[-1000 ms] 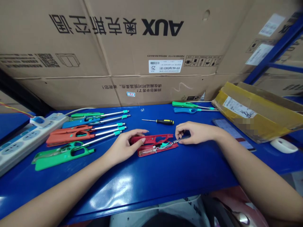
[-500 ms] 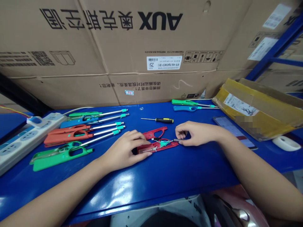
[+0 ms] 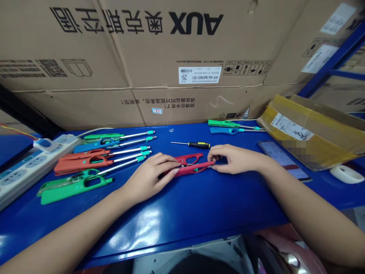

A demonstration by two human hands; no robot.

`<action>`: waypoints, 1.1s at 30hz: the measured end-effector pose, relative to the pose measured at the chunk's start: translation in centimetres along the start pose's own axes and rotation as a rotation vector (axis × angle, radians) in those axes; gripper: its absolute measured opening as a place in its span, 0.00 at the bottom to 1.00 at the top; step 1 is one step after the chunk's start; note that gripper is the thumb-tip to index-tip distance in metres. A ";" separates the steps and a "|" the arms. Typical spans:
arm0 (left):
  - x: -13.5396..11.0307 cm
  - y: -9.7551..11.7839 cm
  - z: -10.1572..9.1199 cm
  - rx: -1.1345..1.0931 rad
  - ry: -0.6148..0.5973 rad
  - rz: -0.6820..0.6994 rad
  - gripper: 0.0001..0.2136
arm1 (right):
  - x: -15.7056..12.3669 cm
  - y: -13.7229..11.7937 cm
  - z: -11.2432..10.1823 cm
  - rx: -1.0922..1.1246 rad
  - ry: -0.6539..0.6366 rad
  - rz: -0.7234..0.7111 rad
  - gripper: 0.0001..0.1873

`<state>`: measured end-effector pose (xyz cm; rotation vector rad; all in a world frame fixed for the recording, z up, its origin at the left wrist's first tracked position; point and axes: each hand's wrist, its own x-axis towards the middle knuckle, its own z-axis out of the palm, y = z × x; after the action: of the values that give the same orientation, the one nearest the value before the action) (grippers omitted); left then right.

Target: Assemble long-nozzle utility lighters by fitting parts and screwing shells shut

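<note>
On the blue table [image 3: 182,213] lies a red lighter casing [image 3: 194,166] split into two halves, with a metal tube sticking out to its right. My left hand [image 3: 149,177] grips the casing's left end, fingers curled over it. My right hand [image 3: 232,158] pinches the casing's right end where the tube [image 3: 221,165] comes out. The upper red half [image 3: 189,158] lies just behind the lower one. A small screwdriver [image 3: 194,144] with a black and yellow handle lies just beyond the casing.
Several finished long-nosed lighters [image 3: 97,160] in green, red and blue lie in a row at the left, two more [image 3: 230,126] at the back right. A white power strip [image 3: 28,163] sits far left. A phone [image 3: 281,154], a yellow-taped carton [image 3: 310,129] and a white mouse [image 3: 346,174] are at the right. Big cardboard boxes [image 3: 171,57] wall the back.
The lower red half has been tipped up on its edge toward the upper half, hiding the green inner parts. My left hand moved from the casing's back to its left end.
</note>
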<state>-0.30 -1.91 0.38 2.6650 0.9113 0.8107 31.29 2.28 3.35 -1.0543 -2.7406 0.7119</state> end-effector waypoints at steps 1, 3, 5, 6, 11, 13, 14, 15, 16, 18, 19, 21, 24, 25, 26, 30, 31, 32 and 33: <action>0.0 0.0 0.0 0.007 0.008 0.013 0.12 | 0.1 0.1 0.1 -0.002 0.014 -0.011 0.11; -0.1 0.1 -0.1 0.018 0.011 0.038 0.11 | 0.2 0.2 0.3 0.001 0.030 -0.039 0.15; -0.1 0.2 -0.3 0.022 -0.007 0.063 0.10 | 0.3 0.2 0.4 0.017 0.030 -0.067 0.16; -0.2 0.3 -0.3 0.022 -0.022 0.079 0.09 | 0.3 0.2 0.5 0.027 0.030 -0.075 0.14; -0.1 0.7 -0.5 -0.020 -0.114 0.169 0.08 | 0.1 0.3 0.2 0.041 0.023 -0.021 0.07; 0.0 0.9 -0.6 -0.068 -0.147 0.182 0.07 | 0.0 0.3 0.1 0.034 0.024 -0.005 0.08; 0.0 1.0 -0.6 -0.100 -0.154 0.179 0.07 | 0.0 0.3 0.1 0.034 0.034 -0.011 0.09; 0.1 1.0 -0.5 -0.129 -0.150 0.170 0.06 | 0.1 0.3 0.2 0.037 0.050 -0.024 0.10; 0.1 1.0 -0.5 -0.149 -0.139 0.158 0.07 | 0.1 0.2 0.4 0.044 0.072 -0.045 0.12; 0.1 0.9 -0.3 -0.150 -0.109 0.120 0.07 | 0.4 0.0 0.9 0.058 0.119 -0.090 0.15; 0.1 0.8 -0.3 -0.135 -0.099 0.098 0.07 | 0.6 -0.1 1.2 0.061 0.139 -0.110 0.16; 0.0 0.6 -0.2 -0.102 -0.104 0.065 0.08 | 1.1 -0.4 1.9 0.058 0.163 -0.138 0.14; 0.0 0.6 -0.2 -0.088 -0.163 0.058 0.08 | 1.6 -0.7 2.8 0.069 0.166 -0.131 0.07; 0.0 0.7 -0.3 -0.093 -0.185 0.064 0.08 | 1.8 -0.8 2.9 0.086 0.165 -0.117 0.06; 0.0 0.8 -0.3 -0.101 -0.202 0.073 0.08 | 1.8 -0.9 2.9 0.107 0.164 -0.100 0.05; -0.1 1.0 -0.2 -0.156 -0.202 0.122 0.08 | 1.7 -1.3 2.7 0.177 0.175 -0.077 0.04; -0.2 1.0 -0.1 -0.170 -0.182 0.128 0.08 | 1.6 -1.4 2.6 0.183 0.181 -0.087 0.04; -0.2 1.0 -0.1 -0.178 -0.153 0.128 0.08 | 1.5 -1.5 2.5 0.190 0.181 -0.103 0.04; -0.2 0.9 -0.1 -0.180 -0.117 0.125 0.09 | 1.5 -1.6 2.5 0.198 0.177 -0.119 0.04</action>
<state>-0.02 -2.80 0.66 2.5993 0.6188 0.7170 28.55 1.28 1.79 -0.8598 -2.4990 0.8098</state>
